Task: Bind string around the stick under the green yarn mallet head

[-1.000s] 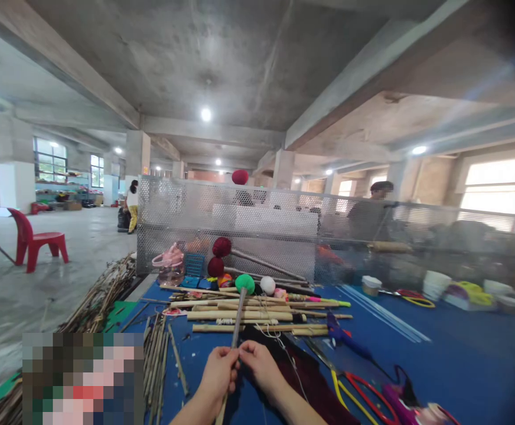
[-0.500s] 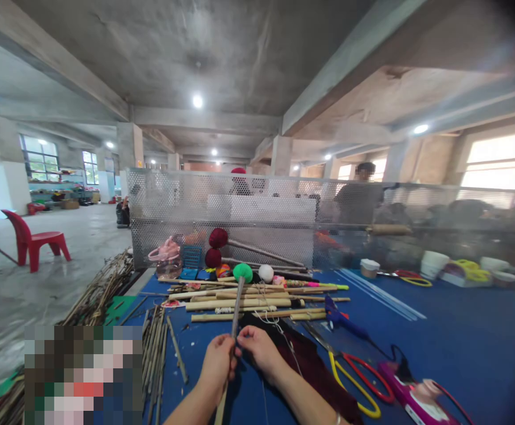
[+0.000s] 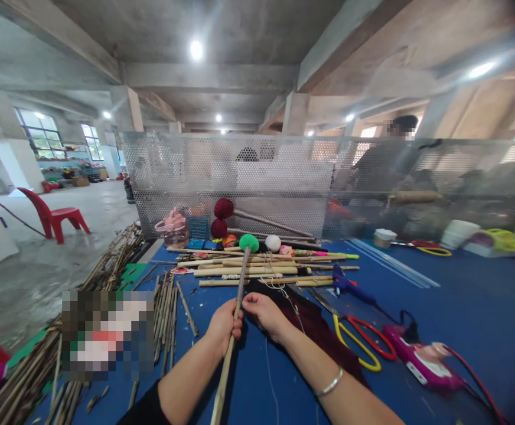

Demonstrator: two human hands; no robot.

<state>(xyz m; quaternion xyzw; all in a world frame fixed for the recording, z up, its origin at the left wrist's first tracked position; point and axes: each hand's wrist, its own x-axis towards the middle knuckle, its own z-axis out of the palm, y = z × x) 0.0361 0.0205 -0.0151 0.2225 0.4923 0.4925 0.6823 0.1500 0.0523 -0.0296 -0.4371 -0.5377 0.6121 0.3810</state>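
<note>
My left hand (image 3: 225, 323) is wrapped round a wooden stick (image 3: 224, 378) that slants away from me. Its upper part is covered in something greyish, and a green ball (image 3: 249, 242) tops the far end. Just right of the stick, my right hand (image 3: 264, 313) has thumb and fingers pinched together; whatever is between them is too small to make out. A thin pale thread (image 3: 270, 369) hangs below the right wrist. Under the right forearm lies a dark red and black cloth (image 3: 315, 330), with white string (image 3: 289, 298) across it.
Bamboo sticks (image 3: 244, 271) lie across the blue table (image 3: 474, 307), near a white ball (image 3: 273, 242) and dark red balls (image 3: 223, 208) on rods. To the right are scissors (image 3: 364, 342), a blue glue gun (image 3: 350, 283) and a purple power strip (image 3: 430, 357). A perforated metal screen (image 3: 279, 177) stands behind.
The view has tipped down and shifted left. My right hand's fingertips have come slightly away from the stick, while my left hand keeps hold of it.
</note>
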